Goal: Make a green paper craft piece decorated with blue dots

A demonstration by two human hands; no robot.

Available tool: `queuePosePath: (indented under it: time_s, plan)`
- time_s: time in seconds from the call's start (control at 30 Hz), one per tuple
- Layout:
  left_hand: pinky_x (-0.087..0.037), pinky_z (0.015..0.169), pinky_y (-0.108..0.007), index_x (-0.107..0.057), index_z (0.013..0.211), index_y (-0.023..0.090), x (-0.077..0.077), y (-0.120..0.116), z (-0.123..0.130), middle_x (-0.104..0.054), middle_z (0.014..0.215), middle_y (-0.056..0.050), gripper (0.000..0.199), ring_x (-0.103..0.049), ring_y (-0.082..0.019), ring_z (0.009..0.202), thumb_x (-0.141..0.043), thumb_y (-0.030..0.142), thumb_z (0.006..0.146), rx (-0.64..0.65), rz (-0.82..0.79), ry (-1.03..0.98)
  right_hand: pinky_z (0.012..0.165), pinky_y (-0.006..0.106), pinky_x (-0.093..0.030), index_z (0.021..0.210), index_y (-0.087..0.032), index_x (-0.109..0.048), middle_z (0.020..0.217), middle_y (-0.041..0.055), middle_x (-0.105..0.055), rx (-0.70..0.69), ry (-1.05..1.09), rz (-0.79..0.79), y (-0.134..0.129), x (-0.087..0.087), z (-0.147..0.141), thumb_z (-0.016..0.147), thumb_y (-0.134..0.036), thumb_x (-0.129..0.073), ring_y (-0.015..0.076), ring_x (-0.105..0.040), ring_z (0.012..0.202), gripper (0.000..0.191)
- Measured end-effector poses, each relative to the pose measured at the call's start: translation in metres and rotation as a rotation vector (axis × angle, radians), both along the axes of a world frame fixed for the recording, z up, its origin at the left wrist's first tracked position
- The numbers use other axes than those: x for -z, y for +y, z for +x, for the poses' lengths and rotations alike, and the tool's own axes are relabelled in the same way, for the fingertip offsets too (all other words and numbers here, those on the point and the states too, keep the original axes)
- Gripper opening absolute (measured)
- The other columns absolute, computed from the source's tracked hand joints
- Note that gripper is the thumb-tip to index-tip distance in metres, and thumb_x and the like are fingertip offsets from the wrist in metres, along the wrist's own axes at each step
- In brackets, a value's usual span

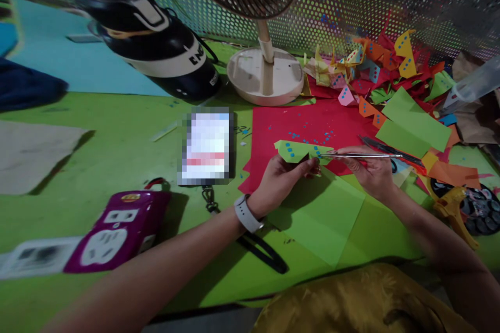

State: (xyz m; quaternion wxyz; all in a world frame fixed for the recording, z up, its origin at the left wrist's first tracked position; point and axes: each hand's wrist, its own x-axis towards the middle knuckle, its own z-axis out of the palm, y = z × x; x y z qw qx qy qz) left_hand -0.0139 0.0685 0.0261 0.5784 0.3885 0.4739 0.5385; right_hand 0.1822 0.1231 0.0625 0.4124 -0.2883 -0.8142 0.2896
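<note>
My left hand (278, 179), a pale watch on its wrist, is closed on a folded light-green paper piece (296, 151) with rows of small blue dots. Between the thumb and fingers of my right hand (365, 169) is a pair of slim silver tweezers (369, 155). Their tip touches or nearly touches the blue dots at the right part of the folded piece. Just below lies a flat sheet of green paper (332, 218). Behind my hands, loose blue dots are scattered over a red sheet (269, 125).
Folded, dotted paper pieces (375, 70) pile up at the back right, near loose green paper (416, 122). A white fan (265, 75) and a dark bottle (164, 47) stand at the back. A phone (207, 146) and a purple pouch (117, 229) lie left of my hands.
</note>
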Motion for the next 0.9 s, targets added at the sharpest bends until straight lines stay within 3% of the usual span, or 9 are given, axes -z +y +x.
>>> queuePosePath:
  time_s: [0.4, 0.63, 0.8, 0.9]
  plan:
    - [-0.055, 0.061, -0.026, -0.069, 0.074, 0.018, 0.0, 0.0004, 0.0002, -0.072, 0.069, -0.003, 0.02, -0.065, -0.014, 0.06, -0.077, 0.036, 0.074, -0.002, -0.007, -0.016, 0.075, 0.031, -0.062, 0.092, -0.03, -0.076, 0.083, -0.0009, -0.077, 0.084, -0.046, -0.022, 0.0009, -0.0036, 0.0013, 0.093, -0.035, -0.06, 0.017, -0.074, 0.08, 0.017]
    - [-0.054, 0.06, -0.024, -0.07, 0.073, 0.018, 0.0006, 0.0004, 0.0007, -0.072, 0.068, -0.003, 0.021, -0.064, -0.013, 0.059, -0.077, 0.037, 0.074, -0.002, 0.005, -0.022, 0.078, 0.032, -0.063, 0.089, -0.031, -0.075, 0.085, -0.0015, -0.077, 0.044, -0.04, -0.075, 0.0009, -0.0013, 0.0, 0.092, -0.037, -0.06, 0.017, -0.074, 0.079, 0.017]
    - [-0.056, 0.06, -0.024, -0.07, 0.076, 0.016, 0.0017, 0.0005, 0.0011, -0.074, 0.07, -0.004, 0.024, -0.067, -0.014, 0.061, -0.078, 0.038, 0.074, -0.016, -0.004, -0.03, 0.076, 0.032, -0.063, 0.087, -0.029, -0.074, 0.084, -0.0008, -0.077, 0.116, 0.005, -0.081, 0.0016, -0.0045, 0.0021, 0.088, -0.037, -0.067, 0.0176, -0.074, 0.079, 0.011]
    - [-0.057, 0.059, -0.024, -0.07, 0.077, 0.015, 0.0021, 0.0002, 0.0011, -0.074, 0.071, -0.004, 0.025, -0.069, -0.015, 0.064, -0.078, 0.039, 0.075, -0.05, 0.024, -0.025, 0.074, 0.033, -0.063, 0.093, -0.026, -0.071, 0.088, 0.0005, -0.077, 0.123, 0.118, -0.216, 0.002, -0.0033, 0.0005, 0.089, -0.038, -0.066, 0.0176, -0.075, 0.078, 0.014]
